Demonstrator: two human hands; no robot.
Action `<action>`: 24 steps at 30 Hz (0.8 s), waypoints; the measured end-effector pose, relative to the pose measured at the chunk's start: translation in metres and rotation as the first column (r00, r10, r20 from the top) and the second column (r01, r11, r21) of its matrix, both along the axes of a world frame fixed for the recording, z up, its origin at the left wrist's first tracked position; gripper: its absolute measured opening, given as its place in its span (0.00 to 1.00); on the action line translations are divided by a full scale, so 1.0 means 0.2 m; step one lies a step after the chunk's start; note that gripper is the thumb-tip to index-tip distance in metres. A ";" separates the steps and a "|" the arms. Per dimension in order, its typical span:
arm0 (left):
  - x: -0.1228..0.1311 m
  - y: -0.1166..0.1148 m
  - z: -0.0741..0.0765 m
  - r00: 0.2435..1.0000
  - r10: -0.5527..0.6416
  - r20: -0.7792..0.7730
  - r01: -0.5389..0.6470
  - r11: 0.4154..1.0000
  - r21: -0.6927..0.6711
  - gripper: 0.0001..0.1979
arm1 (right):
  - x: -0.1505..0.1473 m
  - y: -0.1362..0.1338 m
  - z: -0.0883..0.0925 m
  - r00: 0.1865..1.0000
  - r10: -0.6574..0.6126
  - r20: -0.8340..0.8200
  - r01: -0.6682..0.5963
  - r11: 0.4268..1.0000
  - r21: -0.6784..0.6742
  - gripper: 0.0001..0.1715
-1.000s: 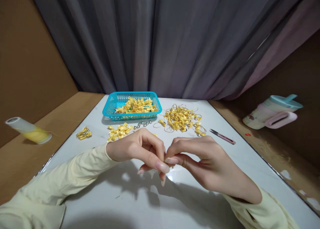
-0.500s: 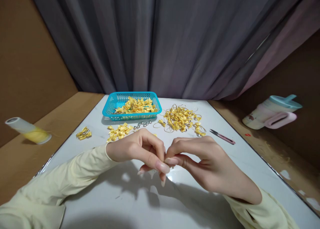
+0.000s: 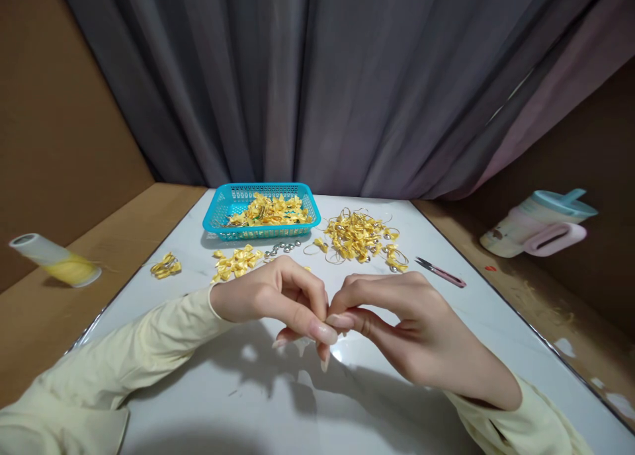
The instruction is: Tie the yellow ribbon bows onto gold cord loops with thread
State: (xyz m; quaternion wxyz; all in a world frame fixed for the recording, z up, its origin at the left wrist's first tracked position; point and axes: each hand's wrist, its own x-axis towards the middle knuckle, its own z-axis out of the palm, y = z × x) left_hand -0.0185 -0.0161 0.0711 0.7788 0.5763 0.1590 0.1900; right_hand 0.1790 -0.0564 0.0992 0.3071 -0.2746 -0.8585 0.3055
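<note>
My left hand (image 3: 282, 299) and my right hand (image 3: 399, 319) meet fingertip to fingertip above the front of the white table (image 3: 238, 409). Both are closed in a pinch, and whatever lies between the fingertips is hidden. Just beyond my left hand lie a small pile of yellow ribbon bows (image 3: 238, 263) and several silver beads (image 3: 282, 247). Past my right hand is a larger heap of yellow bows (image 3: 357, 233) with thin gold loops and silver beads. A pair of thread snips (image 3: 440, 272) with pink handles rests to the right of that heap.
A blue basket (image 3: 211, 220) holding yellow bows stands at the back. At left are a little bundle of yellow bows (image 3: 167, 266) and a cone of yellow thread (image 3: 59, 260). A lidded cup (image 3: 536, 223) is off to the right. A grey curtain (image 3: 327, 91) hangs behind.
</note>
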 end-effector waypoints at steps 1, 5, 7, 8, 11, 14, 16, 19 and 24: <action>0.00 0.00 0.00 1.000 -0.001 -0.001 0.001 1.000 -0.004 0.03 | 0.00 0.00 0.00 1.000 0.000 0.000 0.000 1.000 -0.001 0.10; 0.00 -0.01 0.01 0.999 0.008 -0.031 -0.008 1.000 -0.016 0.04 | 0.00 0.00 0.00 1.000 0.002 -0.015 -0.002 1.000 -0.020 0.10; 0.00 -0.01 0.01 1.000 0.012 -0.020 -0.012 1.000 -0.017 0.04 | 0.00 0.00 0.00 1.000 0.002 -0.023 -0.002 1.000 -0.021 0.09; 0.00 0.00 0.01 1.000 0.013 -0.015 -0.013 1.000 -0.017 0.04 | 0.00 0.01 0.00 1.000 0.002 -0.025 -0.003 1.000 -0.020 0.09; 0.00 0.00 0.00 1.000 0.015 -0.015 -0.015 1.000 -0.013 0.03 | 0.00 0.01 0.00 1.000 0.003 -0.025 -0.004 1.000 -0.024 0.10; 0.00 0.00 0.00 1.000 0.013 -0.011 -0.013 1.000 0.001 0.04 | 0.00 0.01 0.00 1.000 -0.008 -0.018 0.008 1.000 -0.016 0.10; 0.00 0.00 0.00 1.000 0.012 -0.002 -0.012 1.000 0.006 0.04 | 0.00 0.00 0.00 1.000 -0.016 -0.009 0.016 1.000 -0.004 0.10; 0.00 0.00 0.00 1.000 0.014 -0.008 -0.014 1.000 0.000 0.04 | 0.00 0.00 0.00 1.000 -0.022 -0.002 0.022 0.999 0.027 0.10; 0.01 0.00 0.00 1.000 0.013 -0.017 -0.013 1.000 -0.006 0.04 | 0.00 -0.01 0.01 0.999 -0.027 0.023 0.025 0.997 0.069 0.10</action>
